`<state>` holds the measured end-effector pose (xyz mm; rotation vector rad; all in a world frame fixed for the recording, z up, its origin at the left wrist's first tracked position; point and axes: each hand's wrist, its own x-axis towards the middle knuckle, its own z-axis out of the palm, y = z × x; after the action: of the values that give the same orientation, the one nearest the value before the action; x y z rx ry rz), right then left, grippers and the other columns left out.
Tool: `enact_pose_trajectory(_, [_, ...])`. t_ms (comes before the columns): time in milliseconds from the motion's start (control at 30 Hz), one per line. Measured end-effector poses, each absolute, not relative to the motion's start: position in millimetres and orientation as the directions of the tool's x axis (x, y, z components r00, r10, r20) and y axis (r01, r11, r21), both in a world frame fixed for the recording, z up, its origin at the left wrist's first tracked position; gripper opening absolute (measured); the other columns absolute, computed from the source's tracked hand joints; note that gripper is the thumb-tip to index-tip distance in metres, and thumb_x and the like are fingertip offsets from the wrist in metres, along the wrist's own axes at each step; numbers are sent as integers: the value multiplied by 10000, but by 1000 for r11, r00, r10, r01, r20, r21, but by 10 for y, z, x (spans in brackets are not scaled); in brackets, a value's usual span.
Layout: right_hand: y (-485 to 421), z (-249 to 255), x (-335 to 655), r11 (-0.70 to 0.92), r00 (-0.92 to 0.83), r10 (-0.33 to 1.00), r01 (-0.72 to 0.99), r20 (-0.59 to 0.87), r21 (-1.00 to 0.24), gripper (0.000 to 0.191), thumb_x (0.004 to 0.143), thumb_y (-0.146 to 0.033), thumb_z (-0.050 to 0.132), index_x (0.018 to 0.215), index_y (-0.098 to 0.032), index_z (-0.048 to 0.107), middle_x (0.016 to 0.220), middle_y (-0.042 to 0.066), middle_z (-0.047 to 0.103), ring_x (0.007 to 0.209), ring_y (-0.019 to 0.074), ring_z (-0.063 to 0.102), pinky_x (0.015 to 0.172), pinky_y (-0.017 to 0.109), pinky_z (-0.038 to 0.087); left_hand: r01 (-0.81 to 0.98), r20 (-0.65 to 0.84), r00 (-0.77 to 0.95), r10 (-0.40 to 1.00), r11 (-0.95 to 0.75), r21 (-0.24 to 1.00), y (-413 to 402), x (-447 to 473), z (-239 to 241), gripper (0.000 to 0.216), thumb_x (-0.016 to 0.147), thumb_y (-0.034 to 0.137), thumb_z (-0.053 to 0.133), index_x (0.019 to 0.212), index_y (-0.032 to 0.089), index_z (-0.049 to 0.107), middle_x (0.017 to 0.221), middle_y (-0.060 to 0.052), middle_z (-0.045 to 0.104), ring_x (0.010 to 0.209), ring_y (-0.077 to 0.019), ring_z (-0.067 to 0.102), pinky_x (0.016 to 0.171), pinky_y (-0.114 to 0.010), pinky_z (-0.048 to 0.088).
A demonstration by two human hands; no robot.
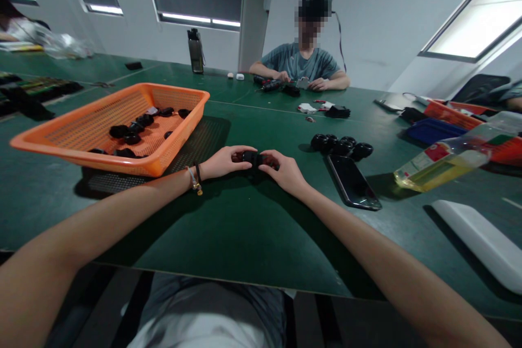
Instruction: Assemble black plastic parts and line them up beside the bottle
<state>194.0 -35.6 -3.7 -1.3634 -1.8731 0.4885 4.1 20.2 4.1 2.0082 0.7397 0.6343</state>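
Between my two hands, just above the green table, is a small black rounded part; its exact kind cannot be made out. My left hand closes on its left side, thumb in front and fingers behind. From the other side my right hand grips it with thumb and fingertips. To the left stands an orange perforated basket with several loose black parts in it. Several similar glossy black parts sit grouped on the table right of my right hand.
A phone lies at the right, beside a tilted bottle of yellow liquid and a white block-like object. Across the table sits a co-worker handling parts near a power tool. A dark drinking bottle stands behind the basket.
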Motion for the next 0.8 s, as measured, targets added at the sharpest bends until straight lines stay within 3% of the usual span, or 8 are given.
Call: enact_pose_trajectory(800, [-374, -27, 1948, 379, -169, 919, 631, 356, -677, 263, 695, -164, 621, 957, -179, 598, 771, 14, 663, 696, 145, 608, 664, 294, 477, 245, 148, 692, 706, -424, 872, 197, 52, 40, 520, 692, 321, 622, 1160, 112, 535, 1115, -103, 619, 984, -207, 588, 878, -353, 451])
